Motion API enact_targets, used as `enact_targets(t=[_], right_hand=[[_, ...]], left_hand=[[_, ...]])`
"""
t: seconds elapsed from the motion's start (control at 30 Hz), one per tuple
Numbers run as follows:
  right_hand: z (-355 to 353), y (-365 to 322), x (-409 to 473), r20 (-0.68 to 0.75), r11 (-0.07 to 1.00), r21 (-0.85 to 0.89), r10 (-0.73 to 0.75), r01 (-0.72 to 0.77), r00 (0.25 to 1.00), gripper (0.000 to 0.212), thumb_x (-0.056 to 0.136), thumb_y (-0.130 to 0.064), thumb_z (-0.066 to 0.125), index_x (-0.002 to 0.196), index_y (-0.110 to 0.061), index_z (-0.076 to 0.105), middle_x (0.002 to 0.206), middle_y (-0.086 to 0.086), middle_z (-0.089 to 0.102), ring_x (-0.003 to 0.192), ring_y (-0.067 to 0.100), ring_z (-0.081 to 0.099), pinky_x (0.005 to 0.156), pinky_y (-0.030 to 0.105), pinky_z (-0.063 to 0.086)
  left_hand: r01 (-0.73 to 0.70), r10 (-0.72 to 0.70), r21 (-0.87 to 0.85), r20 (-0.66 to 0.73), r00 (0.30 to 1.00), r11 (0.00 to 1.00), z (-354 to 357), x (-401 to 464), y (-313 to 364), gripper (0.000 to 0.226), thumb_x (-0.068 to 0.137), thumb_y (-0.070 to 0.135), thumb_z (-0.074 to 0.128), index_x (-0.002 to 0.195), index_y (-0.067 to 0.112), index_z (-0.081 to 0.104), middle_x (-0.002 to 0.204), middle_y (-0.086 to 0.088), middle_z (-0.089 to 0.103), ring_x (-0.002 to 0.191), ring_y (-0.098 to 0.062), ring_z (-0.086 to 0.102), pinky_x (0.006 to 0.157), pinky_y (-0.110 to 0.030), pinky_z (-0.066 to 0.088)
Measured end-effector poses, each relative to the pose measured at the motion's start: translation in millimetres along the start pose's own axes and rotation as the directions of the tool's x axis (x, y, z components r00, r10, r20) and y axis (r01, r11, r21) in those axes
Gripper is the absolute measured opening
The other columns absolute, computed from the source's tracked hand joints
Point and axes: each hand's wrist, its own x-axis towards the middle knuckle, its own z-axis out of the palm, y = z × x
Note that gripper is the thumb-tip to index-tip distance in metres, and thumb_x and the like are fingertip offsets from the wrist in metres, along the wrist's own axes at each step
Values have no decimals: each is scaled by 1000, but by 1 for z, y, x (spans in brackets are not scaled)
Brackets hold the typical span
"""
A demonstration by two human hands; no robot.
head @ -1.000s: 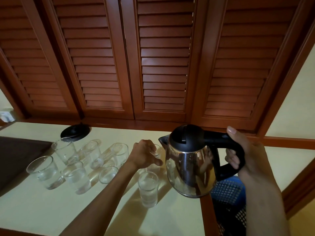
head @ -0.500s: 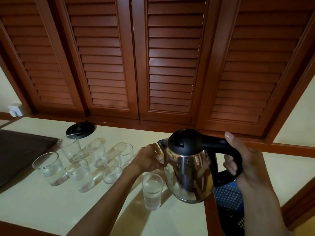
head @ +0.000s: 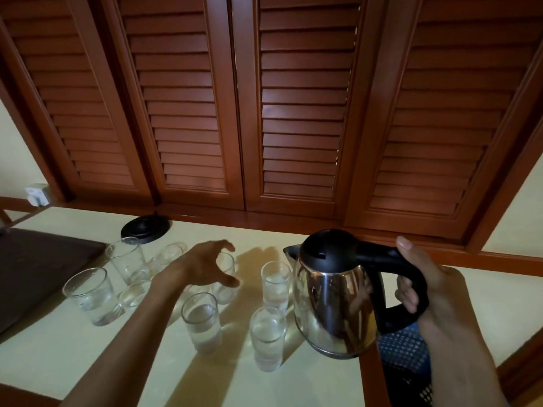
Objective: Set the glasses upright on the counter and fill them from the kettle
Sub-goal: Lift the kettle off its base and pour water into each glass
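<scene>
so the right hand [head: 432, 292] has its fingers wrapped round the black handle of the shiny steel kettle with the black lid [head: 335, 292], holding it upright just above the right edge of the pale yellow worktop [head: 88, 362], spout pointing left; compared with half a second ago the kettle sits about where it was, but the left hand [head: 205, 265] has let go of the small clear glass next to the spout [head: 276, 284] and pulled away to the left; now it hovers with fingers and thumb spread in a wide curl, holding nothing, just in front of another clear glass [head: 227, 277], can't tell if it's touching it.

the glass by the spout stands upright with water in it, very close to the kettle body; two more filled glasses stand nearer the camera, one in the middle [head: 201, 321] and one closer to the kettle [head: 267, 336]; a taller one [head: 91, 295] and a further one [head: 127, 259] stand at the left, also upright; a few more are half hidden behind the left forearm.

round black kettle base [head: 146, 228] sits at the back by the brown louvred shutters [head: 293, 107]; a dark brown mat [head: 38, 268] covers the worktop's left end; a blue mesh basket [head: 408, 359] shows below the kettle on the right.
</scene>
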Motion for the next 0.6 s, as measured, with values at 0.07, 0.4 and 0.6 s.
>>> enact_targets(t=[0.07,0.4,0.6], right_hand=[[-1,0,0,-6,1000,-3,6,-6,1000,66,45,-64,91,42,-13,48,40,8,37,35,20,32,46,29,28],[-1,-7,-4,-44,999,10,33,-33,998,61,48,-59,88,43,-12,50,41,8,39,37,20,33,52,33,27],[-1,-15,-4,-49,998,40,56,-54,997,58,47,-59,87,41,-14,52,41,7,39,35,19,32,53,35,28]], left_hand=[[26,-24,-29,60,998,999,7,6,-10,73,71,35,92,134,32,55,133,-1,62,117,-20,63,96,-29,51],[-12,-87,-392,-232,969,920,13,25,-10,57,44,23,105,87,15,67,85,6,77,87,-20,75,88,-43,59],[-234,-218,-855,-365,905,462,-11,4,18,28,70,-2,85,87,16,73,95,-1,72,85,-16,66,80,-35,50]])
